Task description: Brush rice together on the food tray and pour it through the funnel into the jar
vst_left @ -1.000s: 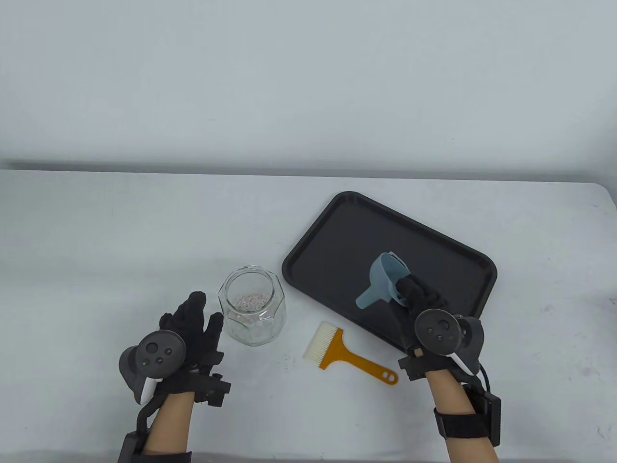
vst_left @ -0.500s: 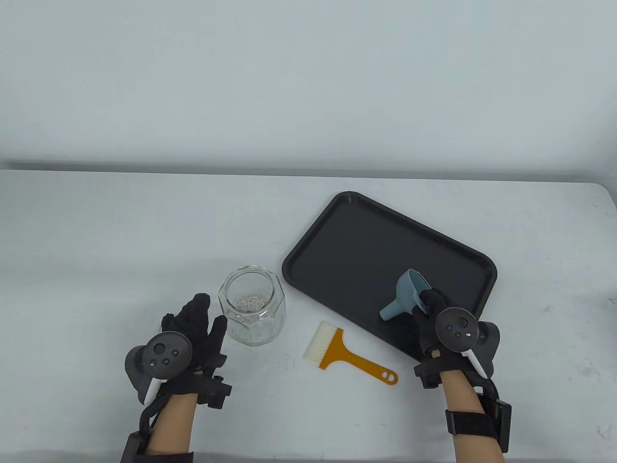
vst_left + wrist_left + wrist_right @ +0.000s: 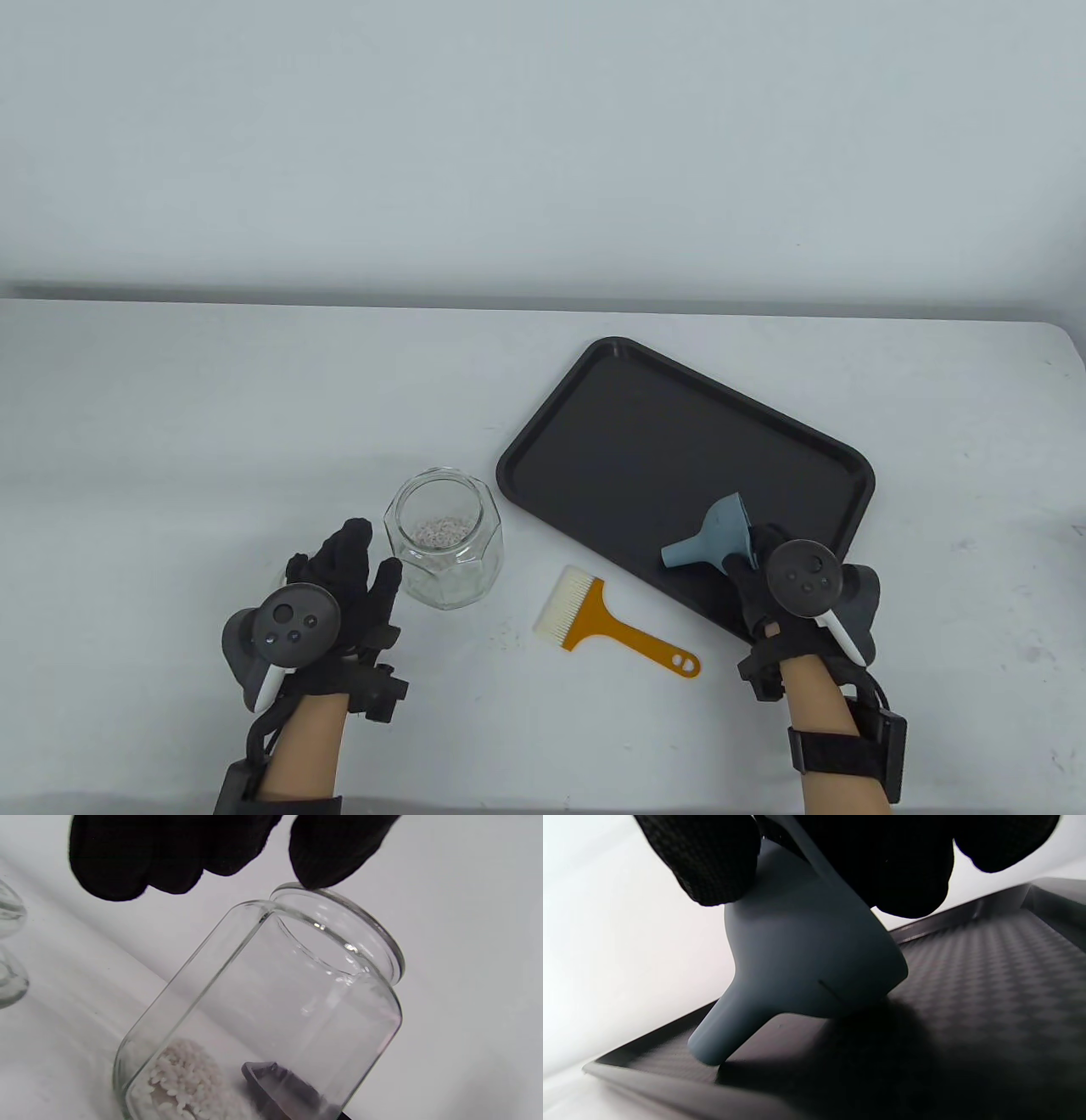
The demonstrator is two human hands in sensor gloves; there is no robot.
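Observation:
A clear faceted glass jar (image 3: 444,543) stands open left of the black tray (image 3: 645,424), with a small heap of white rice (image 3: 437,531) on its bottom. My left hand (image 3: 373,548) sits just left of the jar, fingers fairly straight; in the left wrist view its fingertips (image 3: 127,857) hang above the jar (image 3: 297,993) and rice (image 3: 182,1077). My right hand (image 3: 751,543) grips a blue-grey funnel (image 3: 713,535) at the tray's near right part. The funnel (image 3: 806,959) lies tilted, spout down on the tray floor (image 3: 988,963). No rice shows on the tray.
A brush (image 3: 611,624) with white bristles and an orange handle lies on the white table between jar and tray. A piece of clear glass (image 3: 8,942) shows at the left edge of the left wrist view.
My right hand has carried the funnel toward the tray's near right corner and turned it so the spout points left. My left hand edged slightly closer to the jar.

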